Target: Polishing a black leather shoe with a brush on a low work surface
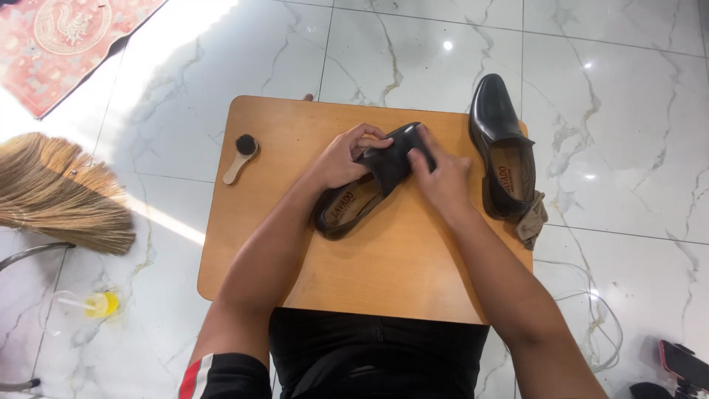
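Observation:
A black leather shoe point(384, 166) lies tilted on the small wooden table point(384, 258), toe pointing up and right. My left hand point(343, 157) grips its upper near the tongue. My right hand point(442, 176) is pressed over the toe end, fingers curled on the leather. The tan insole shows at the heel end toward me. A second black shoe point(501, 144) rests at the table's right edge, toe away from me, with a brownish cloth point(532, 218) tucked under its heel.
A small wooden-handled brush with dark bristles point(241, 155) lies on the table's left side. On the marble floor are a straw broom point(59, 192) at left, a red patterned rug point(66, 37), white cables point(591, 310) and a phone point(683, 362).

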